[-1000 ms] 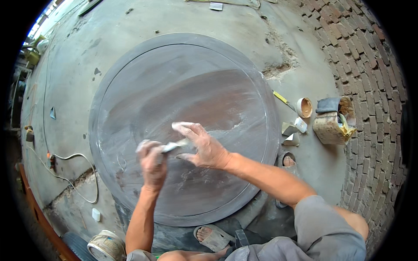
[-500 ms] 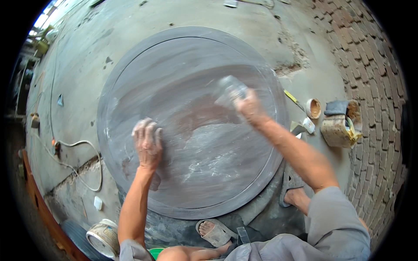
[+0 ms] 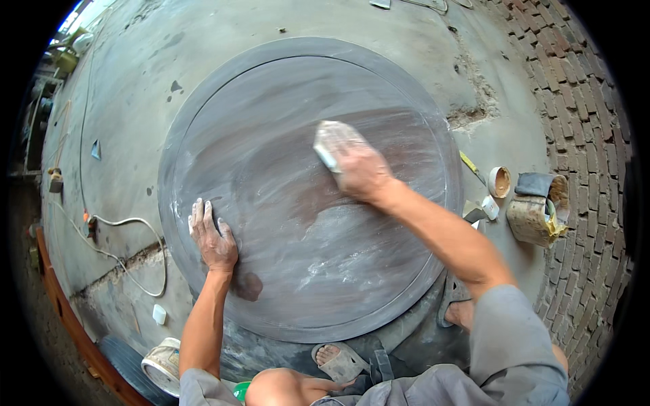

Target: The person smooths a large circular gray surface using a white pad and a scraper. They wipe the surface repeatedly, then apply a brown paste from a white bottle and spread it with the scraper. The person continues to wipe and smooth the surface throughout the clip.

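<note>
Fingers [image 3: 203, 215] of the left hand [image 3: 212, 237] lie spread and flat on the left part of the round grey slab [image 3: 284, 101], palm down, holding nothing, the forearm coming straight up from the lower edge. Those of the right hand [image 3: 359, 169] are curled and clamped on a pale sanding block [image 3: 332, 145], pressed to the slab's upper middle; that arm stretches diagonally from the lower right, its grey sleeve bunched at the elbow.

White dust streaks the slab in arcs, thickest in its lower middle, and a raised rim runs round its edge. It lies on a rough concrete floor [image 3: 122, 135]. A white cable [image 3: 128, 230] loops on the floor to the left. On the right, near a brick wall [image 3: 582, 135], stand a small open tin [image 3: 500, 181] and a dented can [image 3: 535, 216]. A sandalled foot [image 3: 335, 358] shows below the slab, and a tape roll [image 3: 162, 365] lies at lower left.
</note>
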Demonstrator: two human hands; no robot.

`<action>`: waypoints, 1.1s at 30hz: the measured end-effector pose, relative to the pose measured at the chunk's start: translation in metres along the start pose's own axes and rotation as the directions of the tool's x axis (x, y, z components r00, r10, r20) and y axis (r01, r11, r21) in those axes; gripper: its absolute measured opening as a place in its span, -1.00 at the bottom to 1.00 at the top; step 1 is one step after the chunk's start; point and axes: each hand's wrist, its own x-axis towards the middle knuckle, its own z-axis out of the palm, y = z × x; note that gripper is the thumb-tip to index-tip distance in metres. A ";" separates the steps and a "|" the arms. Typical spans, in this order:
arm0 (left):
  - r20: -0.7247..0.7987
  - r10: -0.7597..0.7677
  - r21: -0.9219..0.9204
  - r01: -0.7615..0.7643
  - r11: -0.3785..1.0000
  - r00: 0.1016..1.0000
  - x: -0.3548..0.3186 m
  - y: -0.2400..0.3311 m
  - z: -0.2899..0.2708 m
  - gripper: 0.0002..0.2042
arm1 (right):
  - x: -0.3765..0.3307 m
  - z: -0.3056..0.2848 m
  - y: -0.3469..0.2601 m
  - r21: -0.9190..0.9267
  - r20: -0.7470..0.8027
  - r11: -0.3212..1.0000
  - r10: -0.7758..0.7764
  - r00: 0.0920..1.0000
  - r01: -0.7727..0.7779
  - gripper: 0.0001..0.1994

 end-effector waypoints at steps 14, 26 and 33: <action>0.026 -0.007 0.024 0.006 1.000 1.000 0.005 0.001 0.002 -0.47 | -0.005 -0.034 0.034 -0.050 0.103 0.998 0.051 0.993 -0.046 -0.41; 0.026 -0.014 0.039 0.013 0.999 1.000 0.005 0.001 0.000 -0.47 | 0.027 -0.020 -0.002 -0.026 -0.090 0.994 -0.105 0.990 0.103 -0.51; 0.017 -0.011 0.011 0.011 1.000 1.000 0.016 0.007 0.002 -0.49 | 0.041 0.025 -0.050 -0.123 -0.109 0.985 0.111 0.988 -0.125 -0.47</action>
